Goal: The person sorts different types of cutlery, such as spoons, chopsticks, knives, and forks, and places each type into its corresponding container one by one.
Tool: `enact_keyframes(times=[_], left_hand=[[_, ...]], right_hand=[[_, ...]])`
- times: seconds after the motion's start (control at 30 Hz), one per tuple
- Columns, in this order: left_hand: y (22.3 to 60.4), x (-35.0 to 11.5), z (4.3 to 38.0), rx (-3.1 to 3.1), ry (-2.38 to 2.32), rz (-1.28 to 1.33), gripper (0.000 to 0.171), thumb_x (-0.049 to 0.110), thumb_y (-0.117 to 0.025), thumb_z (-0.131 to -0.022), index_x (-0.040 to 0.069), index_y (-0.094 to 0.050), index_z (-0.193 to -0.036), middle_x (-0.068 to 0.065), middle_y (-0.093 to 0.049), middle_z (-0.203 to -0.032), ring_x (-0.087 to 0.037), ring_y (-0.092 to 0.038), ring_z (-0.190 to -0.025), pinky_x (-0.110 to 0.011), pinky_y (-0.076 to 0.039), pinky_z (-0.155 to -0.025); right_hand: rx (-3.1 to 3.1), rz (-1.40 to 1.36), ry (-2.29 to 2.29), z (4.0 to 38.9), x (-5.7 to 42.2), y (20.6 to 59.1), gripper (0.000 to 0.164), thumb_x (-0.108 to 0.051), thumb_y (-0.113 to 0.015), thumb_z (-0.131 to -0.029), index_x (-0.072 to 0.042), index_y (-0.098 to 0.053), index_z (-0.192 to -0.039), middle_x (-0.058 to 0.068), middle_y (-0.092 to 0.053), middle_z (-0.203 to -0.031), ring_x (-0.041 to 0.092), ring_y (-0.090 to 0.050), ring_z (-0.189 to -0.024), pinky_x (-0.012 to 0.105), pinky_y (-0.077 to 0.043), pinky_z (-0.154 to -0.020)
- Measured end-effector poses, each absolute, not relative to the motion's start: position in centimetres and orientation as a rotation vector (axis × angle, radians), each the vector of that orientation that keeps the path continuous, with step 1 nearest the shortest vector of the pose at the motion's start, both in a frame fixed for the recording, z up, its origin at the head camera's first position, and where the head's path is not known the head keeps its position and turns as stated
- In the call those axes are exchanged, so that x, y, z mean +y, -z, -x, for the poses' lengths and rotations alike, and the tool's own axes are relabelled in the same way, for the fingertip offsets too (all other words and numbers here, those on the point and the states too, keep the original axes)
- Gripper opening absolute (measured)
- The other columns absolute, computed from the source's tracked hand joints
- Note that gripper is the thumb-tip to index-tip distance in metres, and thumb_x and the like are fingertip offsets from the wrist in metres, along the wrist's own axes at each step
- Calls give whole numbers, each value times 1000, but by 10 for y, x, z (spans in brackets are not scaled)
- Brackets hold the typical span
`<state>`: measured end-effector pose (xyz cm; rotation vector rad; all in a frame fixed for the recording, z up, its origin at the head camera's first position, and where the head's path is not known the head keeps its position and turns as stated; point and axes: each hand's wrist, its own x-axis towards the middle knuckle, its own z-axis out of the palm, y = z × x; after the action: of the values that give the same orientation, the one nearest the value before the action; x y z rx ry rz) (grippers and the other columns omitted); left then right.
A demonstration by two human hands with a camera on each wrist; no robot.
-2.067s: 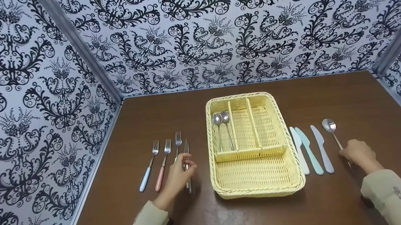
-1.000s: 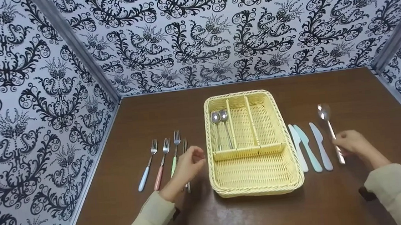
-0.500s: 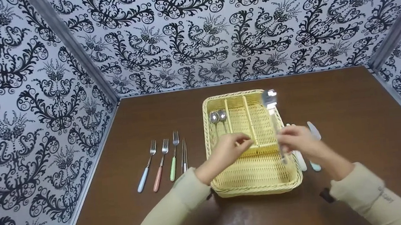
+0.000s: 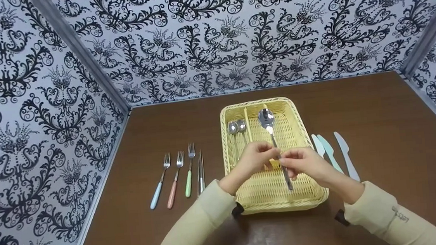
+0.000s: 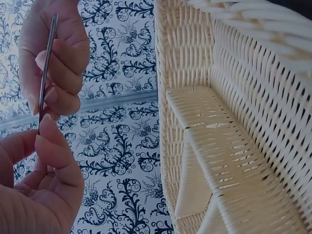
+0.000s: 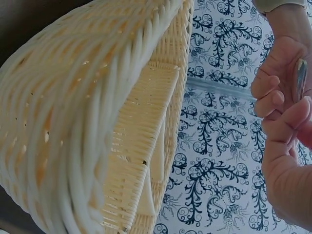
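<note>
In the head view a long-handled metal spoon is held above the basket, its bowl pointing away. My left hand pinches the handle around its middle. Just below that, my right hand pinches the same handle between thumb and fingers. The left wrist view has the handle edge-on, passing through both hands. Under the hands stands a pale yellow wicker basket with divided compartments. Two spoons lie side by side in its left compartment, their lower handles partly behind my left hand.
Left of the basket lie forks with blue, pink and green handles and a pair of chopsticks. Three knives, white, mint and pale grey-blue, lie to the right, partly covered by my right arm. Patterned walls enclose the brown table.
My right hand lifted the spoon from the table's right side and carried it left over the basket. My left hand moved from beside the chopsticks to the spoon and now grips it too.
</note>
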<state>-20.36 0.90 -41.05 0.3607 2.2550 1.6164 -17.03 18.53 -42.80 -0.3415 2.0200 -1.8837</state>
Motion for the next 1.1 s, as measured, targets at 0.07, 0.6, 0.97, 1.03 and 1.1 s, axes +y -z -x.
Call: enact_keyframes(times=[0.07,0.6,0.97,1.03,1.1], left_hand=[[406,7,210,2236,-1641,-365,15,15,-59,-88,2,-66,-86,-3,-67,-78,-13,-53,-53,-20,-40,-46],[502,-18,355,2609,-1340,25,13,7,-49,-82,8,-51,-70,-2,-43,-45,-11,-35,-35,-26,-30,-34],[728,-27,507,2374,-1318,397,43,0,-47,-85,-2,-42,-128,-13,-62,-73,-16,-34,-34,-35,-29,-33],[730,-23,506,2410,-1292,381,49,3,-46,-86,1,-39,-134,-13,-65,-96,-16,-37,-34,-34,-31,-32],[729,-20,504,2478,-1198,342,57,3,-47,-83,6,-35,-139,-10,-56,-122,-15,-36,-38,-33,-30,-33]], right_hand=[[2024,320,1904,172,188,426,14,-16,-57,-91,-4,-59,-96,-2,-57,-70,6,-54,-56,22,-50,-56],[2076,219,1965,175,206,430,23,-12,-55,-91,1,-51,-109,2,-56,-82,7,-54,-58,23,-50,-56],[2093,214,1928,172,220,434,29,-16,-53,-92,1,-46,-115,3,-57,-86,8,-55,-60,24,-49,-57],[2087,204,1930,171,223,434,30,-16,-53,-93,1,-45,-116,3,-58,-86,7,-55,-60,24,-50,-57],[2084,208,1937,171,224,434,30,-16,-52,-93,1,-45,-116,2,-58,-85,7,-55,-60,23,-49,-56]])
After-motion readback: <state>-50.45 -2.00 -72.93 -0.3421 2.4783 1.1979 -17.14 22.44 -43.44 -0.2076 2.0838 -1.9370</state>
